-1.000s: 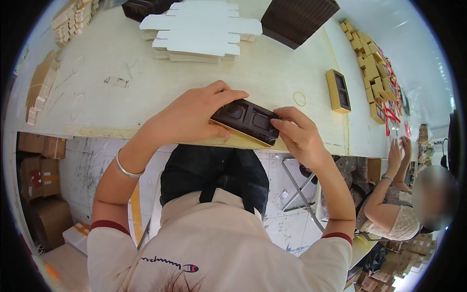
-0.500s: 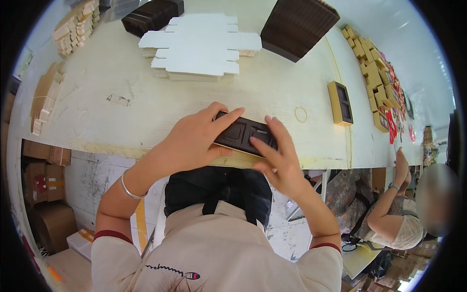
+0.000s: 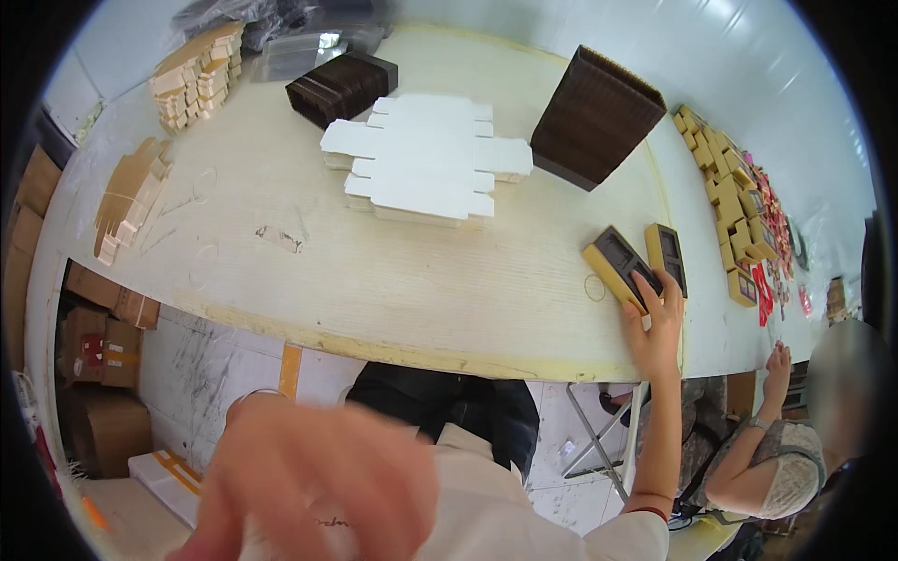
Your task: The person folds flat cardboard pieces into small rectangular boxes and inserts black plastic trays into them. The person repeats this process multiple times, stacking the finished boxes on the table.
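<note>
My right hand [image 3: 658,323] grips the near end of a small yellow box with a black compartment tray [image 3: 616,265] at the right of the table. Its fingers rest on the tray and the thumb lies along the side. Just right of it stands a matching yellow box [image 3: 665,257] with a black insert. My left hand [image 3: 327,472] is raised close to the camera, over my lap, and smeared by motion, so its fingers cannot be read. A stack of flat white box blanks [image 3: 426,154] lies at the table's middle.
Dark brown stacks of nested trays stand behind, one upright [image 3: 599,117], one lying [image 3: 341,86]. Bundles of cardboard blanks [image 3: 133,192] sit at the left. Many yellow boxes [image 3: 730,201] line the right side, with red scissors [image 3: 764,292] near them. A co-worker [image 3: 762,458] sits at far right.
The box with the black tray has gone from between both hands to the right, beside the other box, in my right hand. My left hand has let go and come up toward the camera.
</note>
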Available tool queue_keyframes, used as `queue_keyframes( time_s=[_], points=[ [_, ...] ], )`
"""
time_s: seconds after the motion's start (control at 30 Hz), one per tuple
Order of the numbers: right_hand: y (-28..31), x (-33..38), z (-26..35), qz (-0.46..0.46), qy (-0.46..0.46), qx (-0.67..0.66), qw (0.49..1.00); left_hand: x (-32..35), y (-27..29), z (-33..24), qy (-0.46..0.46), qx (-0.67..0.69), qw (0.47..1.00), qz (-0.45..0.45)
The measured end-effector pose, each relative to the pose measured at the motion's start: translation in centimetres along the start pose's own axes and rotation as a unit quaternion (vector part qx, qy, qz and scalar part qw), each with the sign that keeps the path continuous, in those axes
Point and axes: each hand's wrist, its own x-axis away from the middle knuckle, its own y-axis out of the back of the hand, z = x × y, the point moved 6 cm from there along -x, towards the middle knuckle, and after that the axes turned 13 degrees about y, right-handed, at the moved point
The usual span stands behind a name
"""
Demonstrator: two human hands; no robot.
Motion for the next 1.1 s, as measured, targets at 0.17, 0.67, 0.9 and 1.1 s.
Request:
queue_keyframes(
  time_s=[0.17,0.67,0.9,1.1],
  points=[
    [0.7,0.6,-8.6,0.008,-0.037,0.146,0.989,-1.9,-3.4,-3.0,0.006,0.014,0.997,-0.073],
    [-9.8,-16.9,14.5,0.027,0.310,-0.111,0.944,1.5,5.2,2.2,0.220,-0.063,0.973,-0.026],
    [-8.7,-19.5,13.2,0.222,0.209,-0.324,0.896,5.2,8.2,2.4,0.244,-0.123,0.942,-0.193],
    [-8.4,-17.7,15.0,0.055,0.359,-0.083,0.928,3.6,10.4,2.3,0.194,-0.209,0.913,-0.290]
  ],
)
